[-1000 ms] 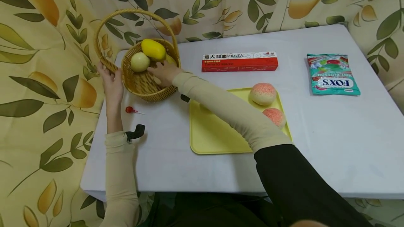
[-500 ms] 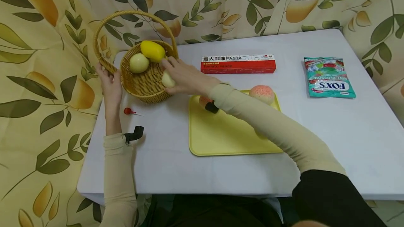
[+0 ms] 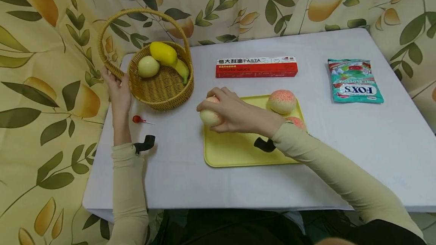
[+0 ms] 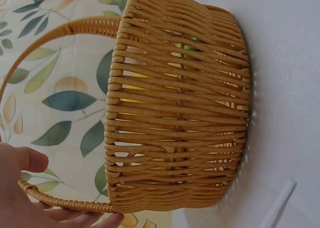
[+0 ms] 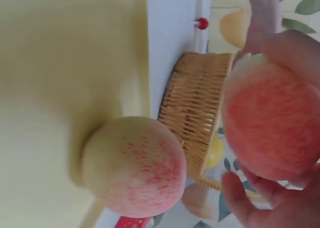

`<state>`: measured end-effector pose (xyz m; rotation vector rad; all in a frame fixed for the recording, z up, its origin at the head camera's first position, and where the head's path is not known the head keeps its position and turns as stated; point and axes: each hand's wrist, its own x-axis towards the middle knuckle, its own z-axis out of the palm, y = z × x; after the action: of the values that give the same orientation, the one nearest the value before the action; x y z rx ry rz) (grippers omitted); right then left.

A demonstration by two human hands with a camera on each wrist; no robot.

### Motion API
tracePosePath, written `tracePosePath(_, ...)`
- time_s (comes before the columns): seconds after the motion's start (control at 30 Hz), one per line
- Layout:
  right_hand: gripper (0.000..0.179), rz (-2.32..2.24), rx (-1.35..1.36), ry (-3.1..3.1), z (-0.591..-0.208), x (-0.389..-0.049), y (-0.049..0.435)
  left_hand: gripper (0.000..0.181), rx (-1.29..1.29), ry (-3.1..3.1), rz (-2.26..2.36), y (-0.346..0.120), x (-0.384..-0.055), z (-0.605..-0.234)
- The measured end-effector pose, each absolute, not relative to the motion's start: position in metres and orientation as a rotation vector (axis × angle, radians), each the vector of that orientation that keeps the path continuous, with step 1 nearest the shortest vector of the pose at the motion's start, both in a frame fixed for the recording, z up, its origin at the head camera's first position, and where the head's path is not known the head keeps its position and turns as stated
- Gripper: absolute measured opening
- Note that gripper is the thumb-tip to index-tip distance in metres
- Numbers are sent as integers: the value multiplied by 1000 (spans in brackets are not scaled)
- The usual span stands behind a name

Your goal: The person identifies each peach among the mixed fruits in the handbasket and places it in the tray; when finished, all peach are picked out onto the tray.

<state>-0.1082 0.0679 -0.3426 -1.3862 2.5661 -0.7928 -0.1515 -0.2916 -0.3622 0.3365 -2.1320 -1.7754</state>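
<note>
My right hand (image 3: 235, 112) grips a peach (image 3: 209, 118) above the left part of the yellow tray (image 3: 235, 158). In the right wrist view, fingers and thumb lie round that peach (image 5: 275, 118), its red side showing. Another peach (image 5: 135, 168) sits on the tray close by. Two more peaches (image 3: 282, 101) lie at the tray's right side, one partly hidden by my forearm. My left hand (image 3: 119, 93) holds the wicker basket (image 3: 163, 103) at the base of its handle (image 4: 75, 204). Inside are a pale round fruit (image 3: 148, 67), a yellow oblong fruit (image 3: 163, 53) and a banana (image 3: 182, 71).
A red lollipop (image 3: 137, 119) lies in front of the basket. Behind the tray is a red and white pasta box (image 3: 256, 67). A teal FOX'S candy bag (image 3: 355, 81) lies at the right. Patterned cloth hangs behind and left of the white table (image 3: 180, 177).
My right hand has drawn the peach out of the basket and carried it right and toward me, over the tray. The left hand has stayed at the basket handle.
</note>
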Motion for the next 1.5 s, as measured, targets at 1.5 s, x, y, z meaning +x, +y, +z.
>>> tracePosePath(1.5,63,-416,-1432,2781,-399,-56,113,67,295,-2103,-1771,-291,-149,-365)
